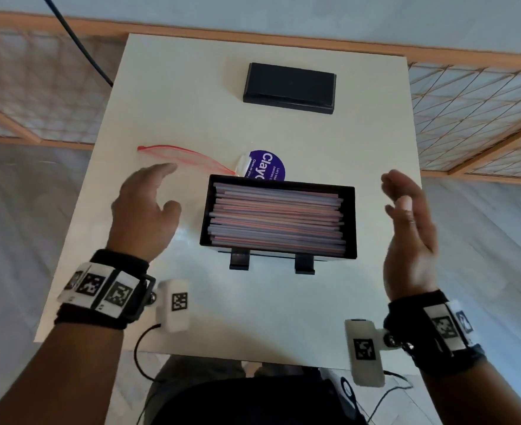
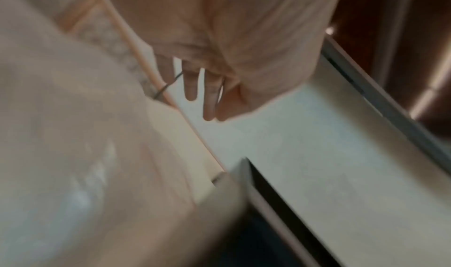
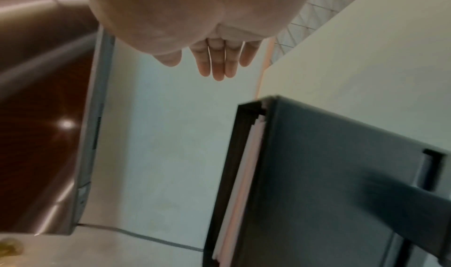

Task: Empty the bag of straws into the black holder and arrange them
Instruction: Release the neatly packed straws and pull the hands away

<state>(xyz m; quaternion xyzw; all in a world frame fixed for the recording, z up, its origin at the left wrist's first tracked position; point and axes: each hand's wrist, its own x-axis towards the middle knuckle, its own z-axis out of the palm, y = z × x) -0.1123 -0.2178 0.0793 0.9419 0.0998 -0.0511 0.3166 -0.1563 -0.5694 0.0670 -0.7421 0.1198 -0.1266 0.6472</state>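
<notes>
The black holder (image 1: 350,222) stands mid-table, filled with several pink and pale straws (image 1: 277,220) lying flat and parallel. In the right wrist view the holder's side (image 3: 341,165) shows straw ends (image 3: 240,184) at its rim. Behind it lies the flattened clear bag (image 1: 191,156) with a red zip strip. My left hand (image 1: 148,207) hovers left of the holder, fingers relaxed and holding nothing; its straight fingers (image 2: 209,97) show in the left wrist view. My right hand (image 1: 406,222) hovers right of the holder, palm facing it, fingers (image 3: 218,62) straight.
A black lid or tray (image 1: 289,87) lies at the back of the white table (image 1: 161,87). A purple round sticker (image 1: 266,165) peeks from behind the holder. Wooden lattice screens (image 1: 473,118) flank the table. Cables hang at the near edge (image 1: 142,348).
</notes>
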